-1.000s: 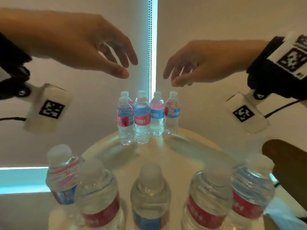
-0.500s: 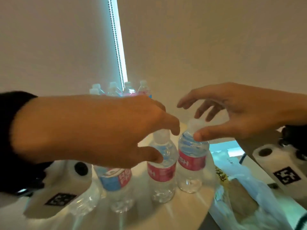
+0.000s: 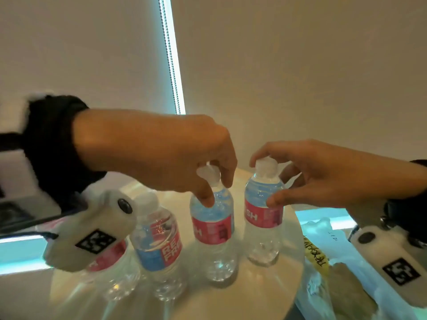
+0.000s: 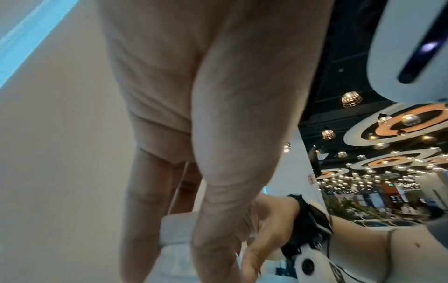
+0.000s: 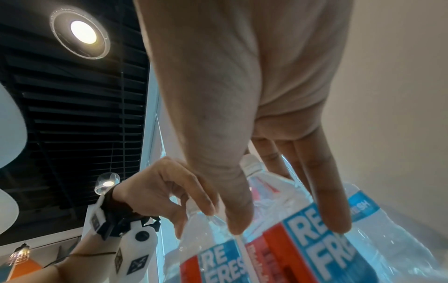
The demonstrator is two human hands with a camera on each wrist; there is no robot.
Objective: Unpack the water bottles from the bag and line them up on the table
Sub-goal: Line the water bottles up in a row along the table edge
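Several clear water bottles with red and blue labels stand in a row on the round cream table (image 3: 265, 294). My left hand (image 3: 217, 190) reaches in from the left and pinches the neck and cap of the third bottle (image 3: 213, 229). My right hand (image 3: 263, 181) grips the rightmost bottle (image 3: 263, 218), with its forefinger over the cap and its thumb on the shoulder. In the right wrist view the thumb and fingers straddle that bottle (image 5: 303, 247), and the left hand (image 5: 169, 193) holds its neighbour (image 5: 213, 264). The left wrist view shows only a white cap (image 4: 174, 227) under my fingers.
Two more bottles (image 3: 159, 245) stand at the left of the row, one partly hidden by my wrist camera (image 3: 92, 232). A crumpled clear plastic bag (image 3: 317, 255) lies off the table's right edge. A pale blind with a bead cord (image 3: 171, 54) is close behind.
Both hands came down from above the table onto the two right-hand bottles and closed on their tops. My head turned right and moved closer.
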